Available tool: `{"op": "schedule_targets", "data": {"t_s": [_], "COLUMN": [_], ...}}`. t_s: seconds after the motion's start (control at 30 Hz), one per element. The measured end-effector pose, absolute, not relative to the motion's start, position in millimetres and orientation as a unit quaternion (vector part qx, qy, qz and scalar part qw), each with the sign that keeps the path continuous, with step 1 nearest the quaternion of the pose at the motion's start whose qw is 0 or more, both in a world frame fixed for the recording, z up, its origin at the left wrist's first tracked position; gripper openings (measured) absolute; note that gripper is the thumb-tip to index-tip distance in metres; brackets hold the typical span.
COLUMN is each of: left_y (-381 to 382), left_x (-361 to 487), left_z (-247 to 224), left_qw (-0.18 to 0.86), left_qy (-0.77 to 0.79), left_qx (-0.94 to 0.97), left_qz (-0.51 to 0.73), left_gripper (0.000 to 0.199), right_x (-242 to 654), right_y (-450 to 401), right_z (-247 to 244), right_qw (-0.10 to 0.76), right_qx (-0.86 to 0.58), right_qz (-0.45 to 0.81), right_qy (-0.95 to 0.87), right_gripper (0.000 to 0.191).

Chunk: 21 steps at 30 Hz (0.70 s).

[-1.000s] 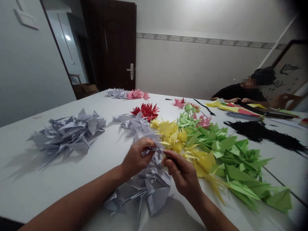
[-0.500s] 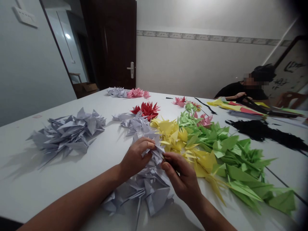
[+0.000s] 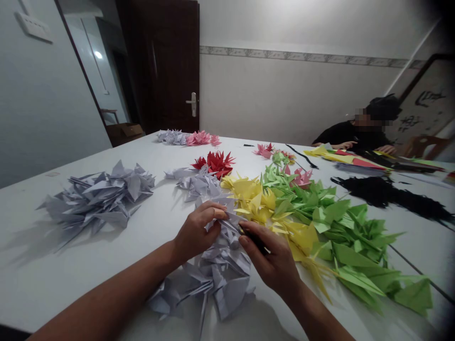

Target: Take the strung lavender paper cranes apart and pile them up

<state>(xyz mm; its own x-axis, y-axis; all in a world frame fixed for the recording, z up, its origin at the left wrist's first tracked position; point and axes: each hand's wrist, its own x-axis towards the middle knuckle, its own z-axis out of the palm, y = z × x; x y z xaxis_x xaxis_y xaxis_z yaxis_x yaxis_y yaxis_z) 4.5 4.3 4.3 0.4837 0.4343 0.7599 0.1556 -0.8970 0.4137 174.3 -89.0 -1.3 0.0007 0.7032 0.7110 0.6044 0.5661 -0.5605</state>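
My left hand [image 3: 197,232] pinches a folded pale lilac paper piece [image 3: 231,224] at the near side of the white table [image 3: 71,270]. My right hand [image 3: 270,255] grips a slim dark tool [image 3: 256,241] whose exact kind I cannot tell, its tip close to that paper. Below both hands lies a heap of folded lilac paper shapes [image 3: 223,279]. A yellow folded-paper heap [image 3: 250,196] touches its far side, and a large green heap [image 3: 337,237] spreads to the right of my right hand.
Farther along the table are a lilac heap [image 3: 97,201], red [image 3: 213,163] and pink [image 3: 201,138] paper shapes, and black fringed strips [image 3: 382,196]. A seated person [image 3: 359,135] works at the far right among coloured paper sheets [image 3: 344,157]. A dark door [image 3: 163,66] stands behind the table.
My view has tilted slightly. My left hand's fingers have opened a little on the paper, and the dark tool now shows more clearly in my right hand.
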Motion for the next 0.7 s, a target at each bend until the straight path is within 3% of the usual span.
{"op": "schedule_targets", "data": {"t_s": [0.33,0.7], "left_y": [-3.4,-4.9], "left_x": [10.4,11.4], "left_z": [2.5,6.0], "left_qw": [0.407,0.416], "left_qy": [0.157,0.206], "left_qx": [0.769,0.763], "left_qz": [0.467,0.451], "left_gripper": [0.015,0.017], "right_x": [175.3,173.5], "right_y": [-88.8,-85.0], "right_z": [0.1,-5.7], "right_qw": [0.524,0.486], "right_qx": [-0.466,-0.491], "right_qz": [0.031,-0.046], "right_qy": [-0.712,-0.722], "right_gripper": [0.020,0.015]}}
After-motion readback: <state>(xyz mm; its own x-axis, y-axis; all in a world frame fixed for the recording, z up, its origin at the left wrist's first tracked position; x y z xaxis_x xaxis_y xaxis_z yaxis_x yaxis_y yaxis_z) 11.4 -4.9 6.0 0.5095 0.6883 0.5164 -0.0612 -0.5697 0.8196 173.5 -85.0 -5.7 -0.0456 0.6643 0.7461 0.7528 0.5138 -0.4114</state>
